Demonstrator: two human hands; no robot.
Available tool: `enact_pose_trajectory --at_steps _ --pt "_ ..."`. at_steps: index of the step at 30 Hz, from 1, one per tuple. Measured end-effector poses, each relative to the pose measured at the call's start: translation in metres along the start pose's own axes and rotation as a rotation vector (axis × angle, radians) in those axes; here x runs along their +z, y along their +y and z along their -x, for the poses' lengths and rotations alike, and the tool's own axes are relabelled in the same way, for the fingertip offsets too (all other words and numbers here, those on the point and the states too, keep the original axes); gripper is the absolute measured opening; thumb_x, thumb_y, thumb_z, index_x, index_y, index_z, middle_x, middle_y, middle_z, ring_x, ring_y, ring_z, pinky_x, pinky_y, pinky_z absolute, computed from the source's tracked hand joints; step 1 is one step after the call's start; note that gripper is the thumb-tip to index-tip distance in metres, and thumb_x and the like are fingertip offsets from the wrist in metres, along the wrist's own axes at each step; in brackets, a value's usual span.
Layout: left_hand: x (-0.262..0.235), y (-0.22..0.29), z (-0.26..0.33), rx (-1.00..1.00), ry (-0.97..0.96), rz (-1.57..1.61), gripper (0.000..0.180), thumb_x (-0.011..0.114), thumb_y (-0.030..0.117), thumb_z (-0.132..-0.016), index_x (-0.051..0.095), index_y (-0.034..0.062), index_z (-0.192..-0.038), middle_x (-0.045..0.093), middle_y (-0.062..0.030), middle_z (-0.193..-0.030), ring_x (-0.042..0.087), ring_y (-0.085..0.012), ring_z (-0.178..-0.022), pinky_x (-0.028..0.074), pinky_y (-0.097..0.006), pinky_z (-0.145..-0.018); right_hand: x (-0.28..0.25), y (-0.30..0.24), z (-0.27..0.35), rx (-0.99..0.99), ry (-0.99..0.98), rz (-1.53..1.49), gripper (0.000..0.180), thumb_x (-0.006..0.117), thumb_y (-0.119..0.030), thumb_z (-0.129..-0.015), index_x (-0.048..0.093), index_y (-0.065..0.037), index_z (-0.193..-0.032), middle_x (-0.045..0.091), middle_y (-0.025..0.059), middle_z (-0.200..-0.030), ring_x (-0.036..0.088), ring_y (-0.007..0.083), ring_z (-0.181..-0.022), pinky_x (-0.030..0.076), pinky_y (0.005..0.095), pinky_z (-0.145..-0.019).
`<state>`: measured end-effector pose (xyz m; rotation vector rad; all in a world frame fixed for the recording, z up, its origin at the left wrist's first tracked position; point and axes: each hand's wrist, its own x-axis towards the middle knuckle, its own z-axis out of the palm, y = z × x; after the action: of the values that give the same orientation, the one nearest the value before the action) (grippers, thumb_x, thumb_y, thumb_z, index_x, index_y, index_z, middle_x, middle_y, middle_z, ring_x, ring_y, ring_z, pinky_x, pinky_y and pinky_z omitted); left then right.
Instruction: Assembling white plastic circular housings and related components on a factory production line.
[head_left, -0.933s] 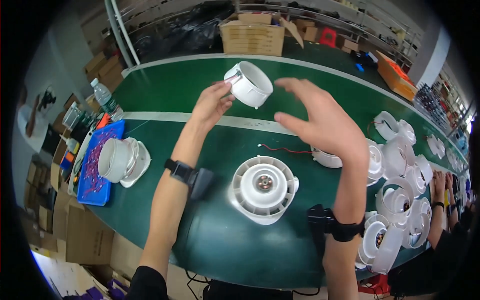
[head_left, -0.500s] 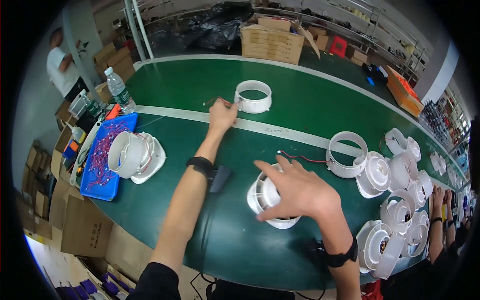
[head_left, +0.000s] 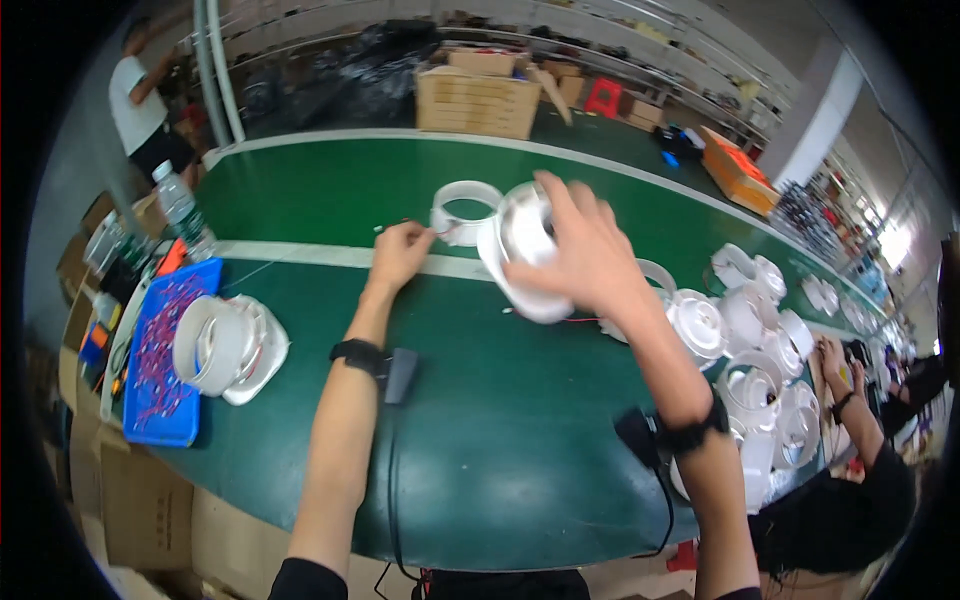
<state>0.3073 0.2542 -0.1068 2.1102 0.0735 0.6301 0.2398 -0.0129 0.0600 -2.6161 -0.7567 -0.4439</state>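
Observation:
A white plastic ring point(head_left: 462, 234) stands on the green belt beyond the pale strip. At its left side my left hand point(head_left: 399, 260) is closed, its fingertips pinching a thin wire that runs to the ring. My right hand point(head_left: 590, 255) grips a round white fan housing point(head_left: 528, 225), blurred by motion and tilted, held up off the table just right of the ring. Its far side is hidden by my fingers. Partly behind my right forearm, another white ring point(head_left: 655, 275) with a red wire rests on the table.
On the left lie a blue tray point(head_left: 165, 432) of red-and-purple wires and a white ring-and-fan assembly point(head_left: 207, 345). A water bottle point(head_left: 182, 210) stands behind the tray. Several white assemblies point(head_left: 745, 320) crowd the right side. A co-worker's arm point(head_left: 850, 400) reaches in beyond them.
My right hand has lifted the fan housing off the near table and carried it forward, close to the ring. My left hand stays by the ring's wire. The view has shifted somewhat.

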Motion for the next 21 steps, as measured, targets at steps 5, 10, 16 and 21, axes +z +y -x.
enact_pose_trajectory --at_steps 5,10,16,21 --pt "0.0 0.002 0.003 0.03 0.022 -0.013 0.029 0.067 0.024 -0.088 0.067 -0.0036 -0.081 0.064 -0.0109 -0.066 0.059 -0.0152 -0.06 0.047 -0.032 -0.057 0.038 0.07 -0.102 0.364 -0.094 0.457 0.102 0.077 -0.058 -0.059 0.039 -0.016 -0.144 0.046 0.0213 -0.138 0.046 0.0485 -0.125 0.044 0.0651 -0.093" --pt "-0.009 -0.002 0.01 -0.009 0.011 0.008 0.03 0.067 0.023 -0.089 0.066 -0.0044 -0.079 0.064 -0.0079 -0.064 0.056 -0.0114 -0.059 0.044 -0.03 -0.055 0.076 0.112 -0.122 0.602 -0.363 0.356 0.107 0.079 -0.06 -0.058 0.036 -0.016 -0.146 0.04 0.021 -0.145 0.043 0.0488 -0.128 0.041 0.0673 -0.096" --pt "0.0 0.004 0.003 0.001 -0.052 0.004 0.03 0.069 0.029 -0.088 0.071 0.0001 -0.079 0.063 -0.0106 -0.062 0.058 -0.0164 -0.055 0.044 -0.033 -0.053 0.091 0.193 -0.129 0.516 -0.422 0.228 0.117 0.076 -0.065 -0.057 0.028 -0.014 -0.151 0.036 0.0228 -0.149 0.038 0.0451 -0.135 0.038 0.0531 -0.108" --pt "0.004 -0.008 0.0 0.038 -0.047 0.139 0.022 0.067 0.024 -0.086 0.072 0.0054 -0.096 0.066 -0.0085 -0.068 0.059 -0.0137 -0.059 0.048 -0.031 -0.056 0.065 0.157 -0.13 -0.065 0.31 -0.014 0.046 0.066 -0.032 -0.082 0.061 -0.002 -0.116 0.063 0.0275 -0.111 0.06 0.0431 -0.105 0.048 0.0475 -0.093"
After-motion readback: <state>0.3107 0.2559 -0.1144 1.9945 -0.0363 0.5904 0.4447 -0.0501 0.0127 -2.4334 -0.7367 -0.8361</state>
